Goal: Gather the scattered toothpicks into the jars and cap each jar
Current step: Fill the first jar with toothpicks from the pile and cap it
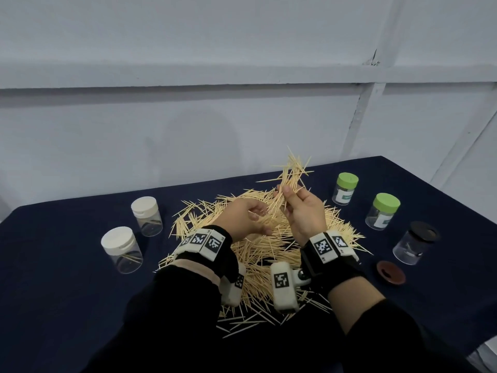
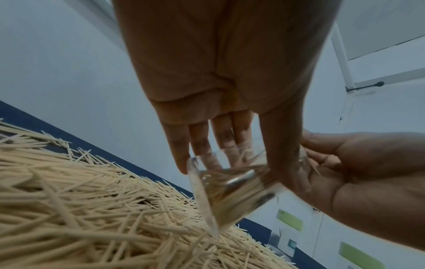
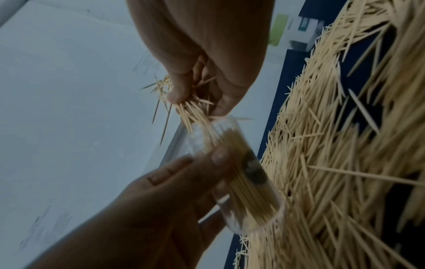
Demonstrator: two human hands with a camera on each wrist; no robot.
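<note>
Light: you're under soft, even, cool light; the wall [image 1: 188, 49] reads flat grey.
Shadows: faint, under the jars on your dark tablecloth [image 1: 67, 292].
Blur: both wrist views smear; your clear jar [image 2: 230, 191] is streaked.
Distortion: wall lines bow at your head view's edges.
Exposure: your palms look dim.

We see a pale grey-white wall [image 1: 188, 125] with a horizontal ledge [image 1: 161, 86] and slanting white frame bars [image 1: 360, 122], behind a worktop [image 1: 67, 292] draped in dark navy cloth.
</note>
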